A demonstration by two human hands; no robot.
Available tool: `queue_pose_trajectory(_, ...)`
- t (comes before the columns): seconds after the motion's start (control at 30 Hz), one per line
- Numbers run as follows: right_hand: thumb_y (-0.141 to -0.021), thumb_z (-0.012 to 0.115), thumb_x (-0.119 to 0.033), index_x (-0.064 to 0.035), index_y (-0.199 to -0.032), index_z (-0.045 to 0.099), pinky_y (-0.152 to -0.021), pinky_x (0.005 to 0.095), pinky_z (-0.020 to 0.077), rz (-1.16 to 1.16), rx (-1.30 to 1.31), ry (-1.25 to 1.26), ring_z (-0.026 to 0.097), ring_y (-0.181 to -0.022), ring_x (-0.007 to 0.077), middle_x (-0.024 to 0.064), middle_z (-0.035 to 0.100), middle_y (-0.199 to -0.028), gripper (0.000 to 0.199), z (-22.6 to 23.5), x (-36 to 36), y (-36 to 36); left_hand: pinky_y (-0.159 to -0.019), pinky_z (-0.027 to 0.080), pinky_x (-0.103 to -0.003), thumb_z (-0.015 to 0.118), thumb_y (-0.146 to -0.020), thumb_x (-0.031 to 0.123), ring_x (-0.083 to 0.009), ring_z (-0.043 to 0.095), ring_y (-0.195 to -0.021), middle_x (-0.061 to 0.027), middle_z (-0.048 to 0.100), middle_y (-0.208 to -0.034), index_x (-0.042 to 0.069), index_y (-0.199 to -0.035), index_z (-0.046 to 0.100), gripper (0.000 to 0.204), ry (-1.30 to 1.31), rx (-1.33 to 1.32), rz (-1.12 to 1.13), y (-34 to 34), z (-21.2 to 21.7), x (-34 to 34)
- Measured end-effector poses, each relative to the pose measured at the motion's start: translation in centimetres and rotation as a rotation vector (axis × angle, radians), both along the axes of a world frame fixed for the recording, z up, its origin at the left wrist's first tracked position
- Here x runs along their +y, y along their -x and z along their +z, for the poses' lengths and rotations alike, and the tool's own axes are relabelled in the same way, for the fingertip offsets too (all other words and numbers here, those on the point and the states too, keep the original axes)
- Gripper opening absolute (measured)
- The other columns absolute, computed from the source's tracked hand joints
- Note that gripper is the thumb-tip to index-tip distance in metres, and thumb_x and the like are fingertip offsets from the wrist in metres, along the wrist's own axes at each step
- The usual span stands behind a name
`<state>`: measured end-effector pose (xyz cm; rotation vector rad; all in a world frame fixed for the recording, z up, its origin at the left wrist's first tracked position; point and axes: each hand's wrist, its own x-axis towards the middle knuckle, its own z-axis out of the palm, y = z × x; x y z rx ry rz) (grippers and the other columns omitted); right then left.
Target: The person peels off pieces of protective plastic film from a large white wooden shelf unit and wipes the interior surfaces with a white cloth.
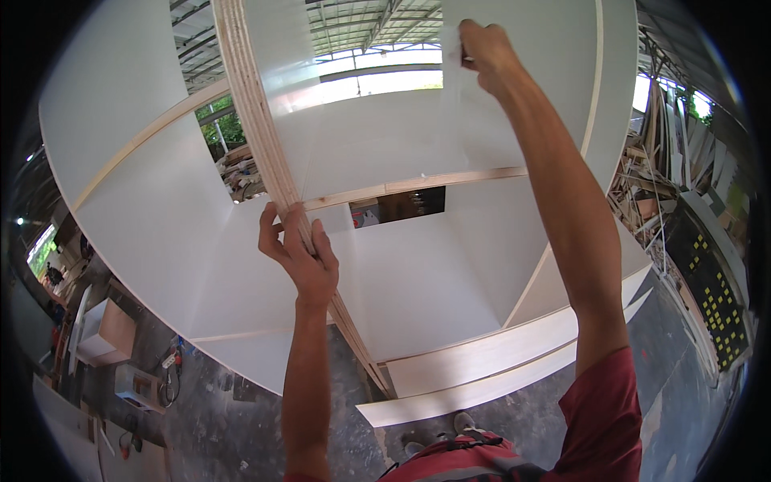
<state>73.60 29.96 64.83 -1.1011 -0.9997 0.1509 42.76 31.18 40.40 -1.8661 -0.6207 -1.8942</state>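
Plywood divider (255, 104), layered edge toward camera, runs from the top of view down between bays of a white cabinet (426, 273); it's the piece in hand. Left hand (305, 261) grasps the divider's edge around mid-length, fingers on one side, thumb on the other. Right hand (488, 52) is raised to the right of the divider, curled like a fist; can't tell if it grips anything. Right of the divider, a wood-edged shelf (418, 186) crosses the bay, with a rectangular cutout (409, 206) just below it; left of it, another shelf edge (152, 145) slants off. By the divider's foot, long white boards (482, 392), then the person's shoes (463, 422) and red shirt (454, 466). Well left of the divider, a box (108, 331) on the grey floor (233, 438); well right, scrap wood (642, 177) and a black panel with yellow squares (715, 305).
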Motion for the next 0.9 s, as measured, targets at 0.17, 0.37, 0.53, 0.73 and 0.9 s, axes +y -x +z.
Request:
queue_pose_trajectory(0.17,-0.087,0.052,-0.017,0.0114,-0.100,0.055,-0.061,0.0399,0.0454,-0.110,0.035,-0.230,0.056,-0.068,0.0210,0.0124,0.058,-0.080,0.032,4.0,-5.0,-5.3,-0.092,0.043,-0.042,0.056,-0.096,0.006,-0.0319,0.043,-0.117,-0.0227,0.025,-0.142,-0.001,-0.135,0.041,0.043,0.004,-0.001,0.012,-0.1,0.0,-0.1)
queue_pose_trajectory(0.37,-0.085,0.050,-0.012,-0.0004,-0.072,0.060,-0.047,0.0351,0.0341,-0.169,-0.092,-0.465,0.046,-0.051,0.0166,0.0048,0.051,-0.062,0.019,9.0,-12.4,-7.2,-0.097,0.040,-0.044,0.056,-0.095,0.009,-0.0339,0.034,-0.126,-0.0224,0.025,-0.142,0.000,-0.136,0.040,0.045,0.046,-0.007,-0.059,0.1,0.0,0.0)
queue_pose_trajectory(0.53,-0.086,0.047,-0.008,-0.0031,-0.070,0.061,-0.047,0.0344,0.0347,-0.263,-0.107,-0.529,0.048,-0.050,0.0172,0.0044,0.053,-0.062,0.021,12.9,-17.8,-6.7,-0.103,0.033,-0.047,0.059,-0.091,0.012,-0.0339,0.028,-0.131,-0.0215,0.027,-0.142,0.002,-0.135,0.040,0.049,0.063,-0.046,-0.013,0.1,1.6,-2.8)
queue_pose_trajectory(0.73,-0.090,0.045,-0.011,-0.0034,-0.075,0.062,-0.052,0.0349,0.0432,-0.115,-0.342,-0.352,0.055,-0.056,0.0185,0.0062,0.057,-0.067,0.023,22.2,-24.4,-25.9,-0.099,0.035,-0.043,0.059,-0.091,0.013,-0.0336,0.033,-0.128,-0.0196,0.039,-0.140,0.004,-0.128,0.050,0.040,0.008,0.047,-0.061,-3.7,4.0,-6.2)
queue_pose_trajectory(0.9,-0.093,0.043,-0.014,-0.0015,-0.082,0.060,-0.058,0.0382,0.0525,-1.696,-1.218,-0.070,0.060,-0.061,0.0204,0.0103,0.060,-0.075,0.024,14.2,-33.0,-25.9,-0.091,0.040,-0.038,0.063,-0.088,0.010,-0.0302,0.050,-0.114,-0.0152,0.055,-0.125,0.003,-0.112,0.061,0.024,0.022,0.196,-0.368,-7.4,8.6,-6.7)
